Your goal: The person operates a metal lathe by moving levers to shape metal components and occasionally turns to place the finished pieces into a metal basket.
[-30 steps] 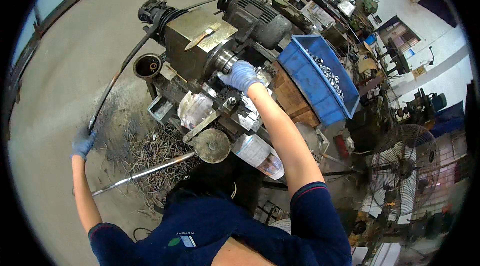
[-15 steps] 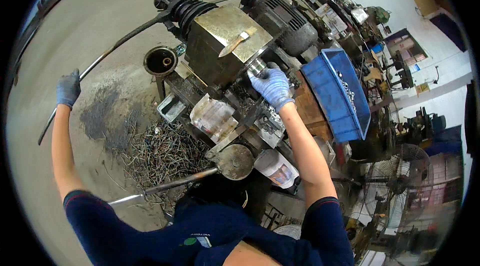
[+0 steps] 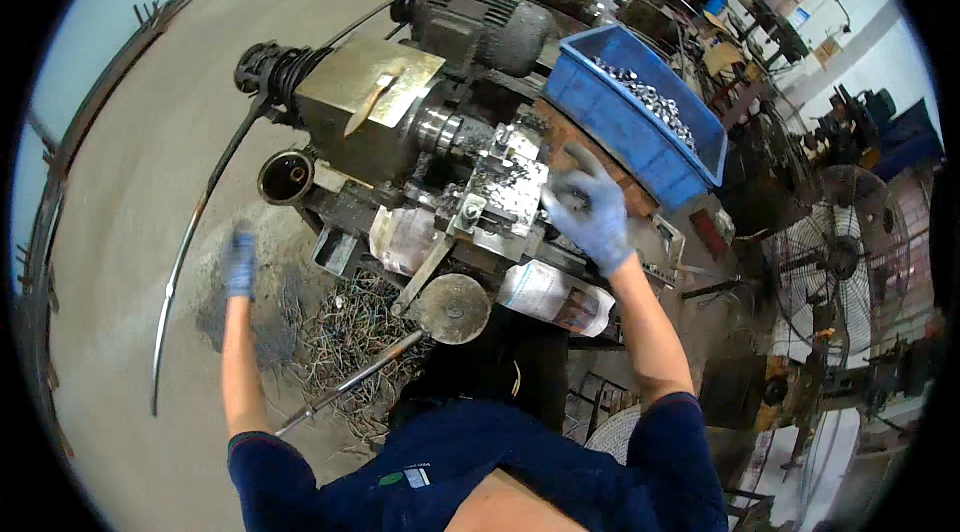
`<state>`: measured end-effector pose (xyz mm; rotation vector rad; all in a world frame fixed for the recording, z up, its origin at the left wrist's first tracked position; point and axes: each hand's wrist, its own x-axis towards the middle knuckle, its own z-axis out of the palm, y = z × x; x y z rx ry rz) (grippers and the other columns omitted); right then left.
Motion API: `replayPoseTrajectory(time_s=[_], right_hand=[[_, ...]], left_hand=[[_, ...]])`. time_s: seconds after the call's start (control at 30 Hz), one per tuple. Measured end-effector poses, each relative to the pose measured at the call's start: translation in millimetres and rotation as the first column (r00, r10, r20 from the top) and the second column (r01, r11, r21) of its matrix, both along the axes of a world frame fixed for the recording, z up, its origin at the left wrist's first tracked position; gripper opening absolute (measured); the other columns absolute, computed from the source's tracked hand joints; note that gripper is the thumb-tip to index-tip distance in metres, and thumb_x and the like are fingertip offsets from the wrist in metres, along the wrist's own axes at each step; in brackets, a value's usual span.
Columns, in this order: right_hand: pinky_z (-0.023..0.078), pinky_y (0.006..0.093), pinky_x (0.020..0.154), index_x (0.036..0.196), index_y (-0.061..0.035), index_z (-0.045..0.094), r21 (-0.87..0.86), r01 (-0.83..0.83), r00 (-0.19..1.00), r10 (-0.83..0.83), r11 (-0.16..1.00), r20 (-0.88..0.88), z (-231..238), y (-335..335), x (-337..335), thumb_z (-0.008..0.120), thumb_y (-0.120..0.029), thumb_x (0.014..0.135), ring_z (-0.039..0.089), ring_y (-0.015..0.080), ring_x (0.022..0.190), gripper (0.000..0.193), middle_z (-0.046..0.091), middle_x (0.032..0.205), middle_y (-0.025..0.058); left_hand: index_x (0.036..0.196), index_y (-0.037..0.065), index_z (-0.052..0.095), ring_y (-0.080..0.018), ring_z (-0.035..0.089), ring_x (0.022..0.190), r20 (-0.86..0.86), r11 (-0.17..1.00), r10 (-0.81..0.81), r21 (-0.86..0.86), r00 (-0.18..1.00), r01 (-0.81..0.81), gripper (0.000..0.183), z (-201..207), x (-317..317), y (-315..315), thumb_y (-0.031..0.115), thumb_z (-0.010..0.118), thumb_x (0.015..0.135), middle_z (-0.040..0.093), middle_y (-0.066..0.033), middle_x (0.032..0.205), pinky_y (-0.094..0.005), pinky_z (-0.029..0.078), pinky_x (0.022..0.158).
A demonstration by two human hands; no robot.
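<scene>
My left hand point(image 3: 240, 262), in a blue-grey glove, hangs over the floor at the left, apart from the long metal lever point(image 3: 190, 237); motion smears its fingers. My right hand point(image 3: 590, 212), gloved alike, is just right of the small machine's slide point(image 3: 507, 194), which is strewn with metal chips. Its fingers are spread and bent, with a dark patch between thumb and fingers; I see no held part. Left of the slide is the shiny round chuck point(image 3: 436, 130) of the boxy headstock point(image 3: 345, 147). A wooden-handled brush point(image 3: 370, 107) rests on the headstock's top plate.
A blue bin point(image 3: 630, 137) of small metal parts stands right of the machine, near a ribbed motor point(image 3: 480, 27). A round pot point(image 3: 286, 177) sits at its left. Swarf point(image 3: 350, 332) covers floor nearby. A lever with a round plate point(image 3: 454, 309) is before me; a fan point(image 3: 840, 257) stands right.
My left hand has let go of the long lever and moved right and down. My right hand has left the chuck and drawn back past the slide. The view has shifted.
</scene>
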<state>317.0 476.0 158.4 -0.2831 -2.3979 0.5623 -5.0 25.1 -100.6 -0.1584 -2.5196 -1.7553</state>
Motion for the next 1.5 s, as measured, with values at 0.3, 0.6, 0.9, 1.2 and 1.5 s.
replayPoseTrajectory(time_s=[0.3, 0.6, 0.9, 1.2, 1.5], right_hand=[[0.050, 0.0330, 0.070, 0.078, -0.0004, 0.068, 0.000, 0.455, 0.859, -0.439, 0.890, 0.263, -65.7, 98.4, 212.6, 0.073, -0.023, 0.072, 0.064, 0.0270, 0.074, 0.024, 0.066, 0.080, 0.0157], [0.024, 0.0419, 0.109, 0.133, -0.0109, 0.043, 0.517, 0.456, 0.207, -0.651, 0.725, 0.730, -122.7, 242.8, 297.7, 0.065, -0.047, 0.074, 0.034, 0.0283, 0.131, 0.072, 0.040, 0.139, 0.0092], [0.033, 0.0405, 0.102, 0.120, -0.0095, 0.053, 0.523, 0.646, 0.118, -0.750, 0.556, 0.651, -158.8, 268.1, 358.2, 0.070, -0.039, 0.069, 0.045, 0.0309, 0.121, 0.061, 0.053, 0.124, 0.0144], [0.050, 0.0443, 0.074, 0.077, -0.0094, 0.067, 0.435, 0.810, 0.106, -0.827, 0.394, 0.552, -188.0, 116.8, 417.0, 0.060, -0.054, 0.073, 0.063, 0.0368, 0.081, 0.045, 0.066, 0.084, 0.0175], [0.049, 0.0419, 0.077, 0.085, -0.0133, 0.070, 0.293, 0.921, -0.013, -0.733, 0.255, 0.680, -159.4, 63.4, 386.3, 0.057, -0.058, 0.073, 0.063, 0.0350, 0.084, 0.048, 0.066, 0.086, 0.0157]], left_hand=[[0.098, 0.019, 0.067, -0.0296, 0.064, 0.088, 0.298, -0.163, -0.608, -0.954, 0.736, 0.252, 0.024, -30.4, -6.2, 126.1, 0.027, 0.056, 0.079, 0.068, -0.0116, 0.092, -0.0439, 0.049, 0.073], [0.110, 0.013, 0.064, -0.0346, 0.061, 0.095, 0.348, 0.197, -0.576, -0.819, 0.739, 0.539, 0.039, 39.3, 55.3, 80.9, 0.032, 0.059, 0.077, 0.064, -0.0159, 0.104, -0.0405, 0.048, 0.083], [0.118, 0.011, 0.059, -0.0297, 0.064, 0.087, 0.448, 0.350, -0.746, -0.365, 0.492, 0.863, 0.043, 151.8, 201.9, 69.3, 0.036, 0.059, 0.083, 0.067, -0.0154, 0.095, -0.0391, 0.049, 0.081], [0.098, 0.011, 0.061, -0.0375, 0.060, 0.077, 0.356, 0.159, -0.748, -0.723, 0.560, 0.672, 0.027, 106.1, 249.3, 88.2, 0.020, 0.061, 0.073, 0.063, -0.0184, 0.080, -0.0466, 0.047, 0.069], [0.094, 0.011, 0.061, -0.0383, 0.060, 0.077, 0.281, 0.229, -0.774, -0.712, 0.568, 0.664, 0.022, 107.8, 253.4, 90.3, 0.022, 0.060, 0.075, 0.063, -0.0182, 0.081, -0.0464, 0.047, 0.068]])
